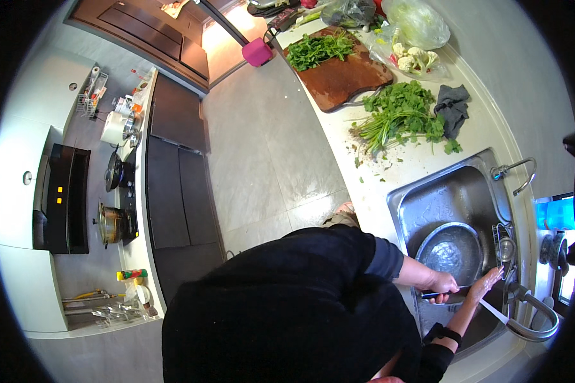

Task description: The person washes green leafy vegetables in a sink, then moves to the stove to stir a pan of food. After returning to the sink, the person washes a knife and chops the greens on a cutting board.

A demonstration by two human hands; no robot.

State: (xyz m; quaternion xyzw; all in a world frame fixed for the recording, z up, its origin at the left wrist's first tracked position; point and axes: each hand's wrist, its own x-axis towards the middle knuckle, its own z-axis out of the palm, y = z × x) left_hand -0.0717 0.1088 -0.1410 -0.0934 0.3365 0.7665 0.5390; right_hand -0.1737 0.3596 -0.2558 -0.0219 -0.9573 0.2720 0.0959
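Note:
My left hand (442,284) grips the black handle (430,295) of a tool over the sink, probably a knife. The tool's far part is thin and mostly hidden by the hands. My right hand (486,283), wet and stretched out flat, is beside the tool's far end. I cannot tell whether it touches the tool. A stream of water (494,311) from the curved faucet (539,330) runs towards my right wrist. Just beyond my hands, a round metal basin (448,253) rests in the stainless steel sink (412,201).
Beside the sink lie cilantro (402,115) with rooted stems and a dark cloth (452,107). Farther along are a wooden cutting board (338,86) with chopped greens (318,50) and bagged cauliflower (414,60). A wire rack (504,251) hangs at the sink's wall side. Behind me, a pot (112,224) stands on the stove.

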